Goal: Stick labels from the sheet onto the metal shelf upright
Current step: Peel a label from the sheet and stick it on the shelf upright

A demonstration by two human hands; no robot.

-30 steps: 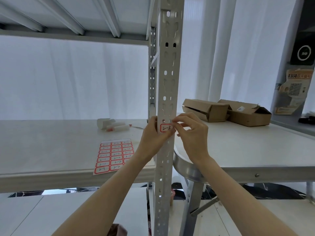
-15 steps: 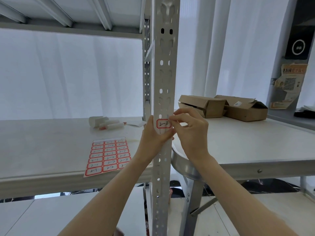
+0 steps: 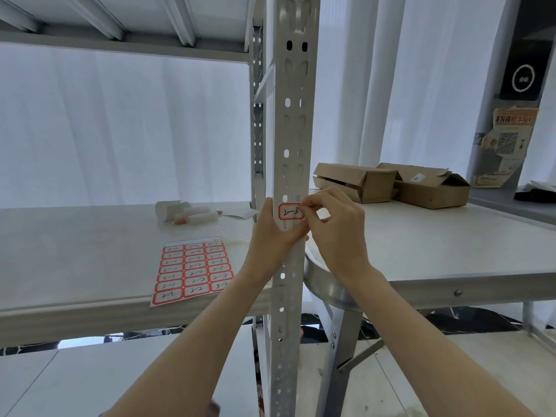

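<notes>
A perforated grey metal shelf upright [image 3: 291, 121] rises through the middle of the view. A red-bordered white label [image 3: 290, 211] with handwriting lies on its front face at shelf height. My right hand [image 3: 337, 227] pinches the label's right edge with thumb and forefinger. My left hand [image 3: 270, 236] wraps the upright from the left just below the label, its thumb beside the label's left edge. The label sheet [image 3: 192, 270], with several red-bordered labels, lies flat on the shelf board [image 3: 90, 266] to the left.
White tubes and a roll [image 3: 186, 214] lie at the back of the shelf board. A table [image 3: 436, 257] to the right carries two open cardboard boxes [image 3: 391, 185]. A curved metal bracket [image 3: 328, 290] sits right of the upright. White curtains hang behind.
The view has shifted slightly and the label now sits a little higher on the upright. Both hands stay at the label, the right still pinching its edge.
</notes>
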